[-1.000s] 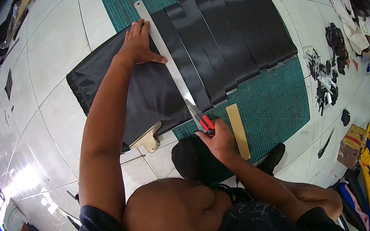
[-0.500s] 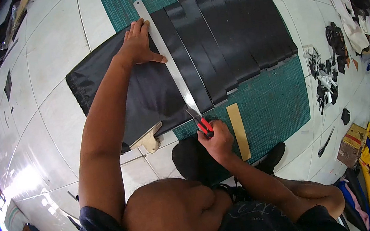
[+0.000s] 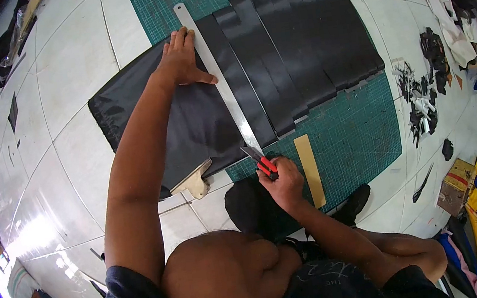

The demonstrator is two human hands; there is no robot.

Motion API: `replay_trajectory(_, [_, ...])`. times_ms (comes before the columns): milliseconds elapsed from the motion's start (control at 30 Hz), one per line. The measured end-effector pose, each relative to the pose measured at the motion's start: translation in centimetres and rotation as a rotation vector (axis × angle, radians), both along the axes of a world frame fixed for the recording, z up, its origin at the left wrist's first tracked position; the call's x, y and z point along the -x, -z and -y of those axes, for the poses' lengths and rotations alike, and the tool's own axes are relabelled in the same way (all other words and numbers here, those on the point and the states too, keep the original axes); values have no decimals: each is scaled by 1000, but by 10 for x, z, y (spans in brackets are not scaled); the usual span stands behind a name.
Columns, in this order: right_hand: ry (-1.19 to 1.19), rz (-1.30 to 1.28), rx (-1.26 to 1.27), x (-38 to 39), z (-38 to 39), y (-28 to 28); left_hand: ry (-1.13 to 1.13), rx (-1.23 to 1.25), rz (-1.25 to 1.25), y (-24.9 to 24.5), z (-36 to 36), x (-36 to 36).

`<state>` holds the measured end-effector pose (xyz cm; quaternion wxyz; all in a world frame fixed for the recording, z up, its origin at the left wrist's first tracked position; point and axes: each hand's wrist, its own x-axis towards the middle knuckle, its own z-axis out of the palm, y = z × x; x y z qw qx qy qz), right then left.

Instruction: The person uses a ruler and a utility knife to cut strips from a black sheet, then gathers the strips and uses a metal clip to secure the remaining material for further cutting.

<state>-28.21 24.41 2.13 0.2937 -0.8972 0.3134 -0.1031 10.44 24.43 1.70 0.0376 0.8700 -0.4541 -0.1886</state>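
Observation:
My left hand lies with fingers spread on the black sheet material, thumb and fingertips pressing at the left edge of a steel ruler. The ruler runs across the sheet from the far edge to the near one. In my right hand is a red and black utility knife, gripped by its handle. Its blade points away from me, close by the near end of the ruler and the sheet's near edge. Overlapping cut black strips lie right of the ruler.
A green cutting mat lies under the sheet on white floor tiles. A tan strip rests on it beside my right hand. Near the sheet's lower edge is a pale tool-like piece. Black scraps and a cardboard box are on the right.
The knife has shifted very slightly toward me near the ruler's end. My left hand stays on the ruler, and the whole view has moved a little.

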Motion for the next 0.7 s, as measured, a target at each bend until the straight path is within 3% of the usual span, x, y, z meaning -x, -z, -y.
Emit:
replay_trajectory(133, [138, -145, -287, 1, 11, -25, 5, -120, 143, -18, 6, 11])
replay_trajectory(233, [208, 130, -578, 4, 31, -25, 23, -204, 243, -29, 11, 22])
replay_trajectory(333, [256, 103, -719, -22, 51, -51, 61, -240, 207, -36, 15, 28])
replay_trajectory(467, [142, 22, -467, -65, 75, -44, 43, -227, 112, -24, 9, 26])
replay_trajectory(600, [29, -108, -529, -117, 93, -50, 71, -362, 162, -43, 14, 43])
replay_trajectory(633, [-27, -74, -366, -128, 93, -46, 69, -374, 163, -42, 15, 44])
replay_trajectory(700, [-65, -200, -287, -149, 97, -41, 64, -400, 160, -37, 16, 45])
